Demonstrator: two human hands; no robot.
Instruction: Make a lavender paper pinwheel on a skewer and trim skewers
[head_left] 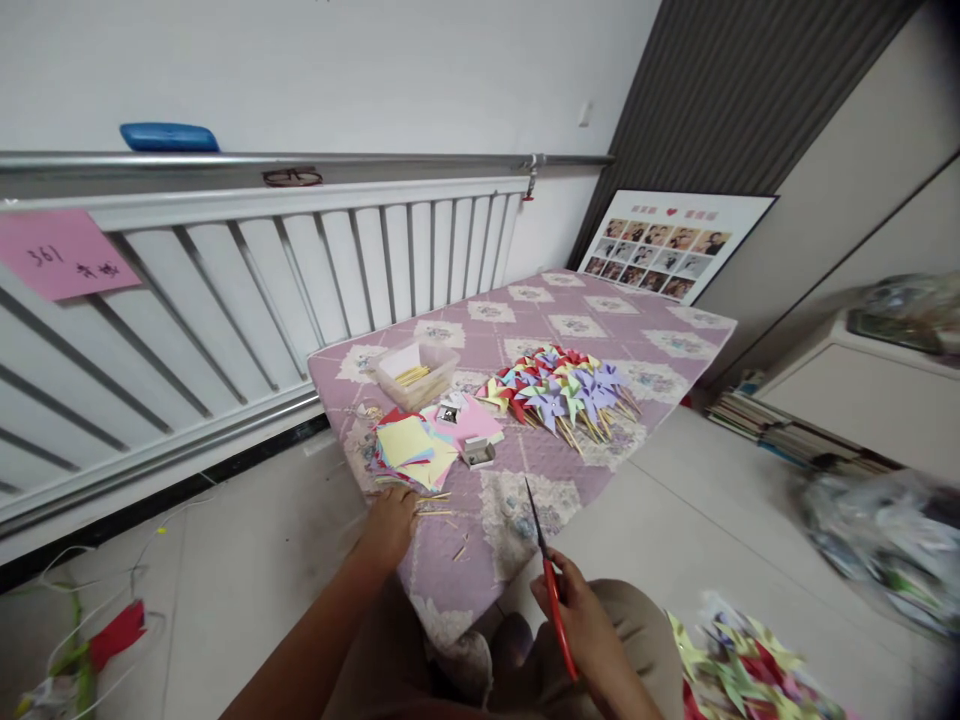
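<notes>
My right hand (576, 606) is closed around the red handle of a pair of scissors (551, 590). Their dark blades point away from me over the table's front edge and look closed. At the near left edge of the table, my left hand (391, 522) has its fingers bent together at the ends of several thin sticks (433, 504); its fingertips are partly hidden. Just beyond that hand lies a stack of coloured paper squares (409, 442), yellow on top. Short stick pieces (460, 546) are scattered nearby.
A cloth-covered table (480, 500) carries a plastic box (414, 372) of sticks, a small open box (478, 452) and a heap of paper pinwheels (562, 388). More pinwheels (757, 660) are at lower right. A radiator (360, 260) borders the left side; a photo board (667, 245) leans behind.
</notes>
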